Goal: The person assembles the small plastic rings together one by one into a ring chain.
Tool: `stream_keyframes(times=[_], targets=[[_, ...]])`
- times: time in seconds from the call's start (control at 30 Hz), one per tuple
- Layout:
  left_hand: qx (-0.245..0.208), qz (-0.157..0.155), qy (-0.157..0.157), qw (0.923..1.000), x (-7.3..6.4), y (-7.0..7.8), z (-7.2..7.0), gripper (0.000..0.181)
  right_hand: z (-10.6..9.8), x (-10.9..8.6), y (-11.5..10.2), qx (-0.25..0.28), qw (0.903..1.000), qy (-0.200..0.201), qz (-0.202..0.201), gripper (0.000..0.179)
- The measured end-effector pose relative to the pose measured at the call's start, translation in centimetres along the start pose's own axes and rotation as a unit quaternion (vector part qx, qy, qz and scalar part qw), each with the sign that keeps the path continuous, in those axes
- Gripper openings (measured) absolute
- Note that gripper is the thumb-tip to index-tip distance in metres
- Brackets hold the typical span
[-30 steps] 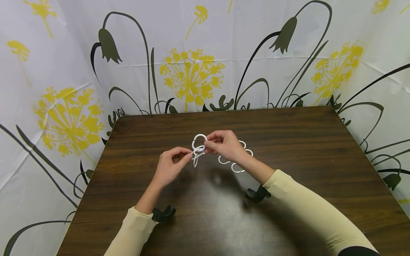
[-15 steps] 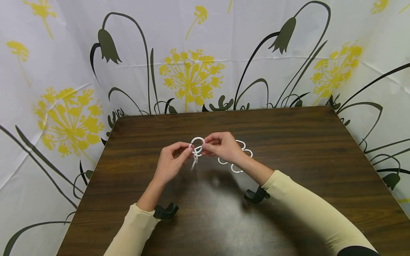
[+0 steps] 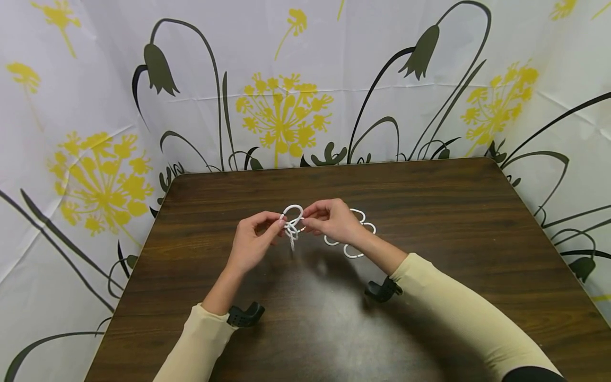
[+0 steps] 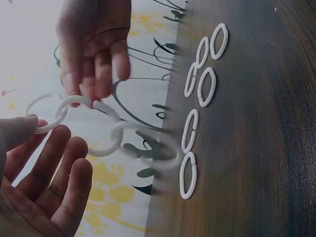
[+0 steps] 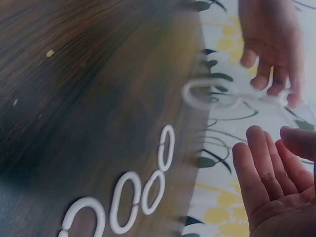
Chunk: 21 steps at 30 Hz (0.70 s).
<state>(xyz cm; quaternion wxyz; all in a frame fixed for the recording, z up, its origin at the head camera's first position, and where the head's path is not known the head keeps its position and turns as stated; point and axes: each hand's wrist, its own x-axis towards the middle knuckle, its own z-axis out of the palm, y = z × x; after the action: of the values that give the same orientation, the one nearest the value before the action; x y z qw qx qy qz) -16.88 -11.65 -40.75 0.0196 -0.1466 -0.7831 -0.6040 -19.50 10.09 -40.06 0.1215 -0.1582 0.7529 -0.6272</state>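
Observation:
Both hands hold a short chain of linked white plastic rings (image 3: 293, 206) above the table. In the head view my left hand (image 3: 252, 243) pinches the left side of the uppermost ring between thumb and fingers. My right hand (image 3: 335, 220) pinches a ring at the chain's right side. In the left wrist view that ring (image 4: 74, 99) passes through the one in my left hand. Further linked rings (image 4: 117, 148) dangle below, blurred by motion. The right wrist view shows the hanging end ring (image 5: 186, 94) only faintly.
Several loose white rings (image 3: 354, 257) lie on the dark wooden table (image 3: 429, 212), partly behind the right forearm in the head view. A flowered white curtain (image 3: 286, 53) stands behind the table. Black wrist cameras (image 3: 245, 315) sit on both wrists.
The uppermost ring has shifted slightly left and down, and my left fingers have come up onto its left side. The dangling rings have swung. The loose rings have not moved.

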Motion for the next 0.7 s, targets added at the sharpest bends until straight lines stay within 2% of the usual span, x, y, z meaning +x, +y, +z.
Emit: stream_keyframes(times=[0.13,0.2,0.27,0.37,0.5,0.6,0.7], targets=[[0.001,-0.007,-0.003,1.0000,-0.4,1.7,-0.1,0.016,-0.5,0.1,1.2,-0.091,0.9955,-0.002,-0.026,0.013],[0.003,-0.008,-0.004,1.0000,-0.6,2.5,-0.1,0.016,-0.9,0.0,1.8,-0.155,0.9872,-0.006,-0.038,0.011],[0.006,-0.008,-0.004,0.9999,-0.7,2.6,-0.2,0.017,-1.2,0.0,2.4,-0.218,0.9748,-0.016,-0.047,0.010],[0.007,-0.008,-0.004,0.9999,-0.7,2.6,-0.2,0.016,-1.5,-0.2,3.1,-0.301,0.9516,-0.033,-0.052,0.010],[0.000,-0.010,-0.007,0.9999,-0.7,2.4,-0.3,0.016,-1.8,-0.5,3.9,-0.393,0.9158,-0.047,-0.069,0.014],[-0.001,-0.010,-0.009,0.9999,-0.7,2.4,-0.3,0.016,-1.8,-0.6,4.6,-0.443,0.8890,-0.056,-0.101,0.015],[0.004,-0.010,-0.008,0.9999,-0.7,2.5,-0.3,0.014,-1.5,-0.6,5.4,-0.472,0.8666,-0.071,-0.146,0.017]])
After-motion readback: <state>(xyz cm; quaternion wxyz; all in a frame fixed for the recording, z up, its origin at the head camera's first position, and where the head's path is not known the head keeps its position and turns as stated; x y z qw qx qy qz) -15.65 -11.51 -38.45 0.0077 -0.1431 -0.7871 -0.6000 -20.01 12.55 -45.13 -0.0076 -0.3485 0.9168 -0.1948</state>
